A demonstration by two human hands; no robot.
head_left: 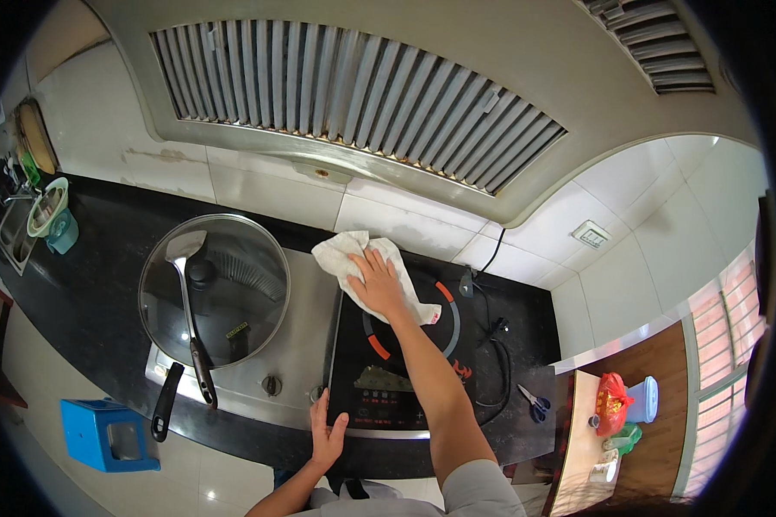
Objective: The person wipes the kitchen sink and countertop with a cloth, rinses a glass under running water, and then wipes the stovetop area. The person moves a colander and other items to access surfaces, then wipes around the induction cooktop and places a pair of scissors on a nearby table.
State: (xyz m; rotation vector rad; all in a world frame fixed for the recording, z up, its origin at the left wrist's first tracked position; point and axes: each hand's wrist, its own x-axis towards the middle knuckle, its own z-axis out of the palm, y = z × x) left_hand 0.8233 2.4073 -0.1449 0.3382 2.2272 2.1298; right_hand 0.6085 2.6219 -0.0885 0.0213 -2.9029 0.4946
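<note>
My right hand (378, 284) presses with spread fingers on a white cloth (336, 255). The cloth lies over the back of a black induction cooktop (362, 362) and reaches past its back left corner. At the cooktop's front left edge rests my left hand (326, 433), thumb and fingers apart, beside a knob of the steel gas stove (252, 388). On that stove is a pan under a glass lid (233, 323), its black handle (165, 400) pointing forward. A metal spatula (184, 284) with a dark handle lies across the lid.
A black cable (507, 368) and scissors (537, 404) lie right of the cooktop. Overhead hangs a range hood (362, 155). Far left are a sink (16, 236), a basin (39, 223) and a teal container (63, 232). A blue stool (90, 439) stands on the floor.
</note>
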